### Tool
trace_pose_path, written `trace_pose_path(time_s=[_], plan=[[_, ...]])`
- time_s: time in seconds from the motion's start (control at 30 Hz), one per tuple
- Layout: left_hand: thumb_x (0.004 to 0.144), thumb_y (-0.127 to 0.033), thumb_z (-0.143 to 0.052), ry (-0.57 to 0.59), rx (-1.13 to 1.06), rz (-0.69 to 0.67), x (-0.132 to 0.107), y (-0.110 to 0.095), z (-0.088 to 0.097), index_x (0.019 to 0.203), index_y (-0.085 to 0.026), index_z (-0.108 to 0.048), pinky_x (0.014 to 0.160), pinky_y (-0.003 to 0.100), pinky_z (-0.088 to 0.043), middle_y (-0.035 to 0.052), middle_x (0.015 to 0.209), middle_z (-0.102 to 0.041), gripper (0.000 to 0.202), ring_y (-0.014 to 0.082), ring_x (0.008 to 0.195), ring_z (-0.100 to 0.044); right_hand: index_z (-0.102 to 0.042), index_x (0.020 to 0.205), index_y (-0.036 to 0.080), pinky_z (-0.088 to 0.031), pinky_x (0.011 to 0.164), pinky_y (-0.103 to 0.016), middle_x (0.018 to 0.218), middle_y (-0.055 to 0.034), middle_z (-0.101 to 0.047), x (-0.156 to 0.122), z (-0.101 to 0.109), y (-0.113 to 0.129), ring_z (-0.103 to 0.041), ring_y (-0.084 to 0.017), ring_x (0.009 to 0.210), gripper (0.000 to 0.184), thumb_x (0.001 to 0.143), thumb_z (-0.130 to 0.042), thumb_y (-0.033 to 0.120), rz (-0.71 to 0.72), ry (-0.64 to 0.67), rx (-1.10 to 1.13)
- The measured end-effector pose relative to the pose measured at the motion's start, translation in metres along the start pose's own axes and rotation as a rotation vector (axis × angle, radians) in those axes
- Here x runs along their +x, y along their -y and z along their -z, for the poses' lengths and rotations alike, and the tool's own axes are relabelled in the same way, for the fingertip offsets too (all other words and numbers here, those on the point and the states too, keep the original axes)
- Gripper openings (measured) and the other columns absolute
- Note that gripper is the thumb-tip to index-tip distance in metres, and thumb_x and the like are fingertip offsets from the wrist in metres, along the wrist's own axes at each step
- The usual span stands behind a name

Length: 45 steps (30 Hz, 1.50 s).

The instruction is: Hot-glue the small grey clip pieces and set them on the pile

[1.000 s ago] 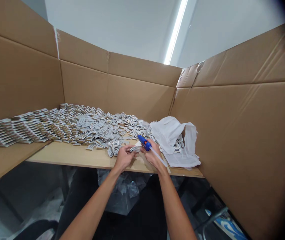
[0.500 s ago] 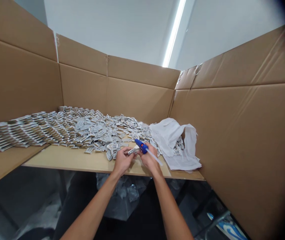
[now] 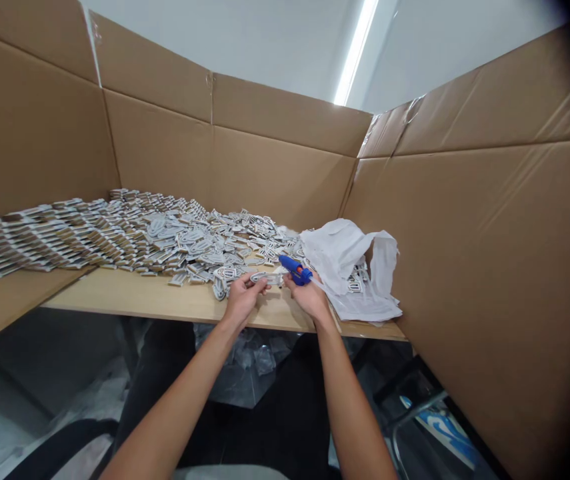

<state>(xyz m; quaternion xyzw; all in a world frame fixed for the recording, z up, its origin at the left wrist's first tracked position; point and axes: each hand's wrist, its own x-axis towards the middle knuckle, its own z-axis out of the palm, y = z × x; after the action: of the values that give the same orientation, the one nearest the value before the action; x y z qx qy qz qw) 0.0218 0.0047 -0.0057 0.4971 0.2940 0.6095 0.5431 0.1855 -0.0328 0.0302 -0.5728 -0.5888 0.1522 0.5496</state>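
My left hand [image 3: 243, 298] pinches a small flat grey-white piece [image 3: 266, 277] with a rounded end and a slot-like outline, held just above the table's front edge. A blue hot glue gun [image 3: 295, 270] with a pale glue stick out of its back is in my right hand [image 3: 309, 297]. Its tip points away and to the left, and my right fingertips are close to the piece's right end; whether they touch it I cannot tell. Just beyond my left hand, similar pieces [image 3: 224, 280] lie at the near edge of a loose heap [image 3: 199, 247].
Rows of stacked pieces [image 3: 65, 233] line the left side of the wooden table [image 3: 149, 293]. To the right lies a white plastic bag [image 3: 337, 250] with pieces inside. Tall cardboard walls [image 3: 279, 160] enclose the back and sides. Clear plastic bags [image 3: 259, 363] hang below the table edge.
My hands have moved slightly apart, and the piece now shows flat between them. The glue gun has shifted a little to the right. My view has tilted down.
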Motion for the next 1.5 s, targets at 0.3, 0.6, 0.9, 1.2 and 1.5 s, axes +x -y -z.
trace_pose_path(time_s=[0.3,0.6,0.9,1.2,1.5], plan=[[0.063,-0.04,-0.09,-0.022,-0.118,0.064,0.002,0.002,-0.002,0.093,-0.014,-0.07,0.066,0.025,-0.05,0.0067,0.081,-0.075,0.045,0.0157,0.071,-0.068,-0.065,0.09,0.017,-0.052,0.069,-0.029,0.086,-0.0063,-0.072,0.0,0.005,-0.002,-0.066,-0.018,0.072,0.028,0.08,-0.067,0.043,0.034,0.065,0.09],[0.059,-0.043,-0.092,0.013,-0.086,0.074,-0.003,-0.003,-0.003,0.1,-0.018,-0.066,0.054,0.021,-0.04,-0.003,0.065,-0.063,0.054,0.0106,0.057,-0.056,-0.052,0.082,0.02,-0.043,0.056,-0.025,0.069,0.0008,-0.061,-0.006,-0.016,0.003,-0.055,-0.014,0.06,0.042,0.072,-0.077,0.052,0.004,0.081,0.135],[0.067,-0.043,-0.089,-0.02,-0.056,0.028,0.002,0.006,0.002,0.101,-0.019,-0.068,0.056,0.02,-0.04,-0.0015,0.07,-0.066,0.046,0.0096,0.058,-0.056,-0.05,0.086,0.021,-0.04,0.049,-0.023,0.064,0.0042,-0.06,-0.004,0.0,0.007,-0.056,-0.013,0.052,0.043,0.064,-0.08,0.041,-0.16,0.086,0.272],[0.065,-0.038,-0.09,-0.041,-0.167,0.042,0.001,0.0,-0.003,0.095,-0.016,-0.067,0.057,0.02,-0.045,0.0023,0.081,-0.072,0.043,0.0101,0.065,-0.06,-0.053,0.087,0.021,-0.047,0.054,-0.026,0.065,0.0009,-0.065,0.0,0.03,0.006,-0.06,-0.014,0.055,0.041,0.077,-0.073,0.055,-0.121,0.006,0.357],[0.065,-0.038,-0.09,0.01,-0.315,0.121,-0.002,-0.005,-0.005,0.09,-0.016,-0.062,0.067,0.023,-0.056,0.0025,0.088,-0.072,0.044,0.0131,0.078,-0.068,-0.071,0.107,0.019,-0.054,0.065,-0.025,0.098,-0.0071,-0.073,-0.003,0.052,0.006,-0.068,-0.017,0.08,0.059,0.084,-0.062,0.073,-0.005,0.284,0.102]])
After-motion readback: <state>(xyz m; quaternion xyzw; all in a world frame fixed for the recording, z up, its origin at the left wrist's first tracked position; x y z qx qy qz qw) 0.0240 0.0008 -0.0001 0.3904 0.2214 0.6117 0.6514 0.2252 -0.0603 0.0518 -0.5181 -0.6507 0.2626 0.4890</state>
